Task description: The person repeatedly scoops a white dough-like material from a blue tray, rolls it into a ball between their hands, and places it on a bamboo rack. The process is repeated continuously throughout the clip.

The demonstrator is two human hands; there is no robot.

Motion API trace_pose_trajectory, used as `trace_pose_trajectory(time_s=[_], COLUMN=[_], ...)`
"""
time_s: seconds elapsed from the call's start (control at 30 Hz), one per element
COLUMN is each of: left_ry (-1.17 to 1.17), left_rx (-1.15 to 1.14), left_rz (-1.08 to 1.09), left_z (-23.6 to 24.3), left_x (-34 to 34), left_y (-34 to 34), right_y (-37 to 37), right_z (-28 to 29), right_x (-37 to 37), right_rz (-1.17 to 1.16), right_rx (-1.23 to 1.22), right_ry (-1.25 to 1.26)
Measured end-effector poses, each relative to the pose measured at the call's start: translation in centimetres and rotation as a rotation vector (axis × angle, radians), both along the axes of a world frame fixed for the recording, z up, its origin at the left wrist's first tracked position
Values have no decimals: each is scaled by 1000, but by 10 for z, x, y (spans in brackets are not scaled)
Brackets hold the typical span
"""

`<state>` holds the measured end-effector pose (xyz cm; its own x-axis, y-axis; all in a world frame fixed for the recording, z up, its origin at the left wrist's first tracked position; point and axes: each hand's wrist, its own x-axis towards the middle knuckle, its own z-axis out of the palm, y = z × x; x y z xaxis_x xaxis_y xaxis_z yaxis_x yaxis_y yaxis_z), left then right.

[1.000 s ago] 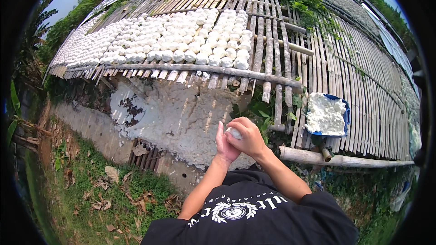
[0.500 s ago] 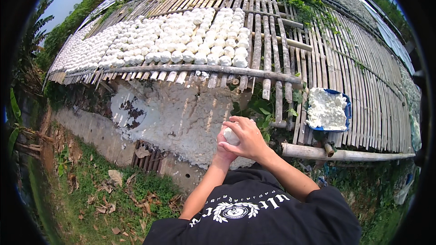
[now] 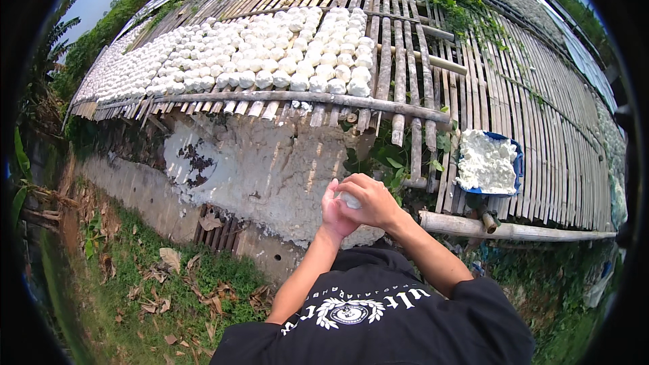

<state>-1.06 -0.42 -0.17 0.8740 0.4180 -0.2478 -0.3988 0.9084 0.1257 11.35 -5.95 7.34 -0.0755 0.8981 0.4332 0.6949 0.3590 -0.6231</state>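
Low in the centre of the view, my left hand and my right hand are cupped together around a white lump, which is mostly hidden by my fingers. The right hand lies over the top of it, and the left supports it from the side. To their right, a blue crate heaped with crumbly white paste rests on a bamboo slat platform. Ahead, many rows of similar white lumps sit on bamboo slats, behind a long pole rail.
Below the slats is a pale, paste-splattered concrete ledge with a small rusty grate. Grass with dry leaves lies at the lower left. A thick bamboo pole runs along the right platform's front edge. Green vines grow over the slats.
My hands have shifted around the white lump, staying closed on it. More of the lump showed half a second ago; now the fingers cover more of it.
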Motion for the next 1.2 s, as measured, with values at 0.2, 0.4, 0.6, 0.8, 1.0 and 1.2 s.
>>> trace_pose_trajectory(time_s=[0.2,0.4,0.6,0.8,1.0,1.2], left_ry=[-146,-32,205,111,14,-22], left_rx=[-46,38,211,-53,74,25], left_rz=[-89,-21,89,5,52,0], left_z=[-1,4,8,1,-13,-18], left_x=[1,2,8,4,12,16], left_y=[7,12,1,9,13,15], right_y=[-10,-8,-3,0,1,4], right_z=[5,7,1,-5,-9,-14], right_x=[8,7,8,8,10,22], right_rz=[-97,35,-158,51,-117,-14], right_rx=[140,-43,-179,187,192,225], right_ry=[-200,34,-40,-97,45,-50])
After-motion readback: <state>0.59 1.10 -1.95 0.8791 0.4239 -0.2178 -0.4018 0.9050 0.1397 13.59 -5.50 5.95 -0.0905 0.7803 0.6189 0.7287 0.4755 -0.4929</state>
